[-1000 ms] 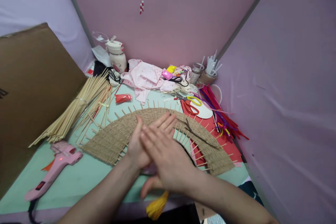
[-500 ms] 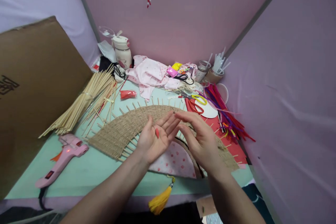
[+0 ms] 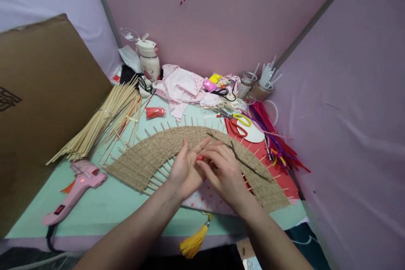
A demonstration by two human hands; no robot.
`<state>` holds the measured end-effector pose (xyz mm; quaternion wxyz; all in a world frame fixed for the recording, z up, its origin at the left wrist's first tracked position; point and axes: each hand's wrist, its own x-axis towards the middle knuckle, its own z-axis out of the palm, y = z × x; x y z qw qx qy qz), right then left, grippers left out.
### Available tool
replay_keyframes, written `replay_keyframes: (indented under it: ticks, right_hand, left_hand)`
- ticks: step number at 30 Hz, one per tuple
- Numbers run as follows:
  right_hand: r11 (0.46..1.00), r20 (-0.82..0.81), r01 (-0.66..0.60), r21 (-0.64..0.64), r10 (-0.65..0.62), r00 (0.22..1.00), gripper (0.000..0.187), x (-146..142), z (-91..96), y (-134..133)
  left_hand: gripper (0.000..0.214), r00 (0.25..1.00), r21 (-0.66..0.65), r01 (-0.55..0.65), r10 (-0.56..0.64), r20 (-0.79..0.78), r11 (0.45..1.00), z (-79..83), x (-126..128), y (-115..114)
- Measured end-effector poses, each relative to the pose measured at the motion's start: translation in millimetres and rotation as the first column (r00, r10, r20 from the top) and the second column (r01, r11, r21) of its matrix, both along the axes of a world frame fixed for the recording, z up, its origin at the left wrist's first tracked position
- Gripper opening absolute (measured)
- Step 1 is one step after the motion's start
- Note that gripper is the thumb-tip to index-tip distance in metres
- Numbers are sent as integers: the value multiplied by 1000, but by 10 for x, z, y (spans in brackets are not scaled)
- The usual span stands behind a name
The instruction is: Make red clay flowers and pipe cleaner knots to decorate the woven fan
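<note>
My left hand (image 3: 186, 171) is palm up and open, its thumb raised and fingers stretched out. At its fingers, a small red lump (image 3: 199, 157), apparently soft clay, is pinched between the fingertips of my right hand (image 3: 223, 168). Below both hands lies a woven fan-shaped piece (image 3: 148, 152) with thin sticks jutting from its edges. A dark forked twig (image 3: 249, 166) rests on its right half. Pink patterned fabric (image 3: 202, 198) at the fan's base is partly covered by my hands. A yellow tassel (image 3: 193, 242) hangs at the table's front edge.
Left are a pink glue gun (image 3: 74, 194) with a lit light, bundled sticks (image 3: 101, 118) and a cardboard box (image 3: 47, 105). A red packet (image 3: 155, 112) lies behind the fan. Scissors (image 3: 238, 128) and pipe cleaners (image 3: 272, 130) are right; a bottle (image 3: 149, 61) stands behind.
The red lump lay in my left palm; my right hand has moved left and down and now pinches it. The twig on the fan shows more fully.
</note>
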<state>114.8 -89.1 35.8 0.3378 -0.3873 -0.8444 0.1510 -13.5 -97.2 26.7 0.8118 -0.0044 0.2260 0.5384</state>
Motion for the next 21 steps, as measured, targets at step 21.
replay_keyframes:
  ticks: [21]
  right_hand:
    - [994,-63,105,13,-104,993,30,211,-46,-55]
  left_hand:
    - [26,974,108,-103,123,-192,989,-129,9,-126]
